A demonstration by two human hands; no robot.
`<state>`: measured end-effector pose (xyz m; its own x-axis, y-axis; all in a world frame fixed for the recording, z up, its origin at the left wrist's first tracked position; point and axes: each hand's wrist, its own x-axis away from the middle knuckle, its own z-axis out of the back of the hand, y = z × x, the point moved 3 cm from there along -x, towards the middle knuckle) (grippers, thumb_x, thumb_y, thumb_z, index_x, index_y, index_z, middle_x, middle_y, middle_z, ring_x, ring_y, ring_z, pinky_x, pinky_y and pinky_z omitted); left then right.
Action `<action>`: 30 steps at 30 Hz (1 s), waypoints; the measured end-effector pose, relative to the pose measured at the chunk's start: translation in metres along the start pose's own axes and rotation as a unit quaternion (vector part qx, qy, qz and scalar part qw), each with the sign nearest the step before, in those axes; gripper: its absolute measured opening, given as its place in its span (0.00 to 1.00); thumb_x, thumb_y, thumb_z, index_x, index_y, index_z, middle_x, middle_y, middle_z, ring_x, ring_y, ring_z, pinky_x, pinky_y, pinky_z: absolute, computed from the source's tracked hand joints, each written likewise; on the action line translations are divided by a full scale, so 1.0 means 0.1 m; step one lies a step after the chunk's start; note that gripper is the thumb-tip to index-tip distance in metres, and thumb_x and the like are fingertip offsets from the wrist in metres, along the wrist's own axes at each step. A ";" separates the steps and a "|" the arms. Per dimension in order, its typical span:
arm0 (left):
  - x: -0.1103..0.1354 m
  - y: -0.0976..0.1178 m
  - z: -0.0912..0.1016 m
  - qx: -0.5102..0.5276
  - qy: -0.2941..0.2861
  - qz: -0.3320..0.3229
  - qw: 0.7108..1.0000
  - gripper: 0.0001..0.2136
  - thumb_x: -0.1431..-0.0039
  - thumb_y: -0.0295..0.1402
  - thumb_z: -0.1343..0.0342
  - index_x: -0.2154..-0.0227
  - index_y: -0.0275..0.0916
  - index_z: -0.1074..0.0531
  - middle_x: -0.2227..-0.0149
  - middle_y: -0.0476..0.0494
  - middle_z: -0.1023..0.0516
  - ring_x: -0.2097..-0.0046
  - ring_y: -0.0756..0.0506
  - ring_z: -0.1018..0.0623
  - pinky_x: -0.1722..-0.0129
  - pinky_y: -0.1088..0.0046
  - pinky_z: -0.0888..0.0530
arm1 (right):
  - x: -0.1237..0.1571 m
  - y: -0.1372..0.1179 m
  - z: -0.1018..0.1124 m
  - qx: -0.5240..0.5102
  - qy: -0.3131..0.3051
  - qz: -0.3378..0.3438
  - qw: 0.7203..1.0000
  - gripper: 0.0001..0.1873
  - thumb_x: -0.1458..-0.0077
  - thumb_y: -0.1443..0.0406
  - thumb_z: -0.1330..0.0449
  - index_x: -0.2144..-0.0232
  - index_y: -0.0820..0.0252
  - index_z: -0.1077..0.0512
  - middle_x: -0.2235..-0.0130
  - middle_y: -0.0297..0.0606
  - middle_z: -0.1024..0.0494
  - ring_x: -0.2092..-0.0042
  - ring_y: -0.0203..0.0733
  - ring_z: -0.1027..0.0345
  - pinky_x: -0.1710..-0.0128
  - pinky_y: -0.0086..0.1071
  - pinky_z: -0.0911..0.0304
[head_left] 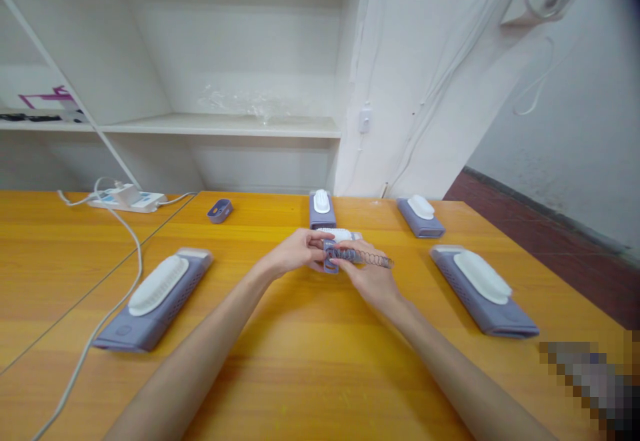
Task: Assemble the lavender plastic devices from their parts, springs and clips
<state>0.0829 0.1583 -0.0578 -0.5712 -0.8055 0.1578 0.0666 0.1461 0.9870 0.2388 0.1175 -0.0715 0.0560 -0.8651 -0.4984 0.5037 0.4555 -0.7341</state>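
Note:
Over the middle of the table, my left hand (pixel 299 252) is closed on a small purple plastic end piece (pixel 330 266) with an opening in it. My right hand (pixel 376 286) pinches a thin metal coil spring (pixel 377 259), whose near end lies against that piece; its free coils stretch to the right across my hand. Just behind my fingers shows a white ribbed part (pixel 339 234) with some purple below it, mostly hidden by the hands. I cannot tell whether it is held or lies on the table.
Purple casings with white oval tops lie at left (pixel 155 298), right (pixel 483 291), back middle (pixel 321 218) and back right (pixel 420 218). A purple ring-shaped cap (pixel 220 210) sits back left. A power strip (pixel 145 201) trails a white cable (pixel 139 254). A blurred-out object (pixel 590 368) is front right.

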 end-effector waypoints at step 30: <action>-0.03 -0.05 0.09 0.078 0.028 -0.011 0.997 0.22 0.53 0.25 0.39 0.52 0.31 0.31 0.64 0.38 0.22 0.65 0.45 0.21 0.66 0.67 0.23 | -0.04 0.13 -0.02 -0.335 -0.032 -0.271 0.902 0.16 0.55 0.56 0.36 0.68 0.63 0.28 0.70 0.39 0.24 0.73 0.36 0.31 0.78 0.26 0.38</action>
<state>0.0770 0.1654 -0.0632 -0.5241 -0.8396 0.1427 -0.0747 0.2122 0.9744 0.2429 0.1269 -0.0799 0.0192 -0.9994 0.0289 -0.1601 -0.0316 -0.9866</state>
